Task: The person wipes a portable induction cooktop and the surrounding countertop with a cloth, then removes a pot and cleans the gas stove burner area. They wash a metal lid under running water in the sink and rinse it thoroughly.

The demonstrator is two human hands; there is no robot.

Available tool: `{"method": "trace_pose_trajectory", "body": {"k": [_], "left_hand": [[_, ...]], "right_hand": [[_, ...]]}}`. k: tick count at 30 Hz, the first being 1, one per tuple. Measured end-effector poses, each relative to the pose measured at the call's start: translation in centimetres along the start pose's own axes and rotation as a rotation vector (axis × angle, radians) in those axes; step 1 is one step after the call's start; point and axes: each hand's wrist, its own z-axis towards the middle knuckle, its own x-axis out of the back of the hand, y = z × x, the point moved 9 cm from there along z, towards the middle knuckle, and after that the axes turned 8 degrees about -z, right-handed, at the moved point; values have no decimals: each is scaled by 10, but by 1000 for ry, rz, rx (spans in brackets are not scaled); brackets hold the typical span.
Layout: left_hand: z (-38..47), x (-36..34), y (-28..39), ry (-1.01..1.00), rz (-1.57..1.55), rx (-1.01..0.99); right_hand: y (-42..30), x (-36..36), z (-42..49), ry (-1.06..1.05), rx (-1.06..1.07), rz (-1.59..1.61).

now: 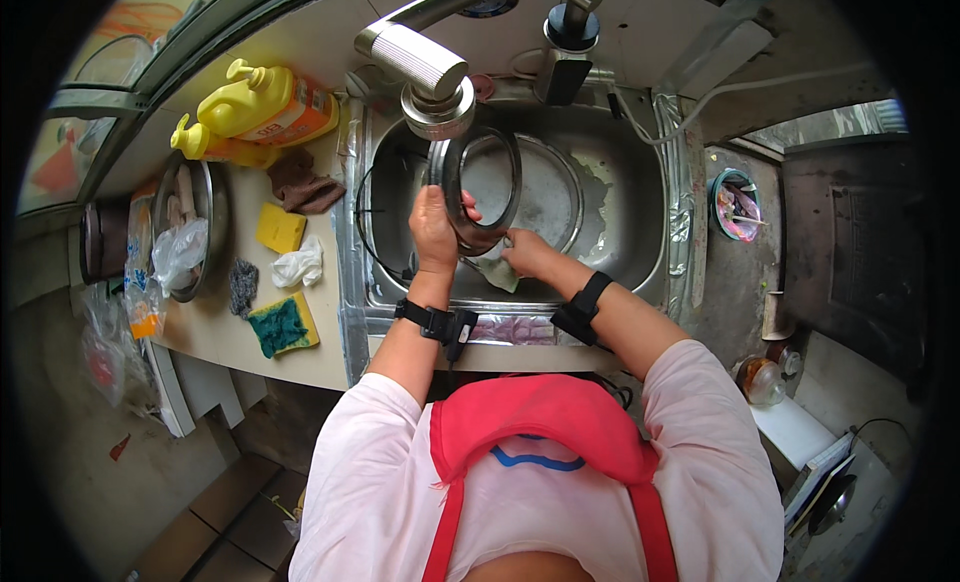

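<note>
My left hand (435, 225) grips the left side of a round, ring-like piece with a dark shiny band and silver rim (501, 225), tilted on edge above the sink. Its fingertips show inside the ring. Pinched in my right hand (531, 253) is a pale green cloth (498, 274), at the lower edge of that piece. Below lies the stainless steel sink (630, 207), with a round steel rim (579, 207) of some vessel or lid on its bottom. A faucet head (439, 109) hangs just above the ring-like piece; I cannot tell whether water runs.
On the left counter are yellow soap bottles (262, 105), a brown cloth (306, 184), a yellow sponge (281, 228), a white cloth (298, 262), steel wool (243, 285), a green-and-yellow scrub sponge (285, 324) and a metal bowl (217, 229). A small bin (721, 192) stands right.
</note>
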Motion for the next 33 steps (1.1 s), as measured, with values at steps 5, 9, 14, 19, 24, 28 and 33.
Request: {"method": "trace_pose_trajectory", "body": {"k": [5, 9, 14, 19, 24, 28, 33], "left_hand": [[-29, -38, 13, -289, 775, -240], [-61, -73, 19, -635, 1117, -588], [-83, -78, 25, -718, 1230, -793], [-96, -80, 26, -727, 1235, -817], [-102, -66, 29, -560, 1453, -939], [-72, 3, 52, 95, 1040, -583], [-53, 19, -15, 2, -213, 259]], "right_hand": [[39, 46, -9, 41, -226, 305], [46, 62, -27, 13, -225, 762], [26, 76, -46, -61, -130, 1419], [18, 91, -58, 35, -59, 1286], [29, 101, -61, 230, -39, 1080], [40, 105, -65, 286, -70, 1056], [31, 99, -68, 239, -74, 1000]]}}
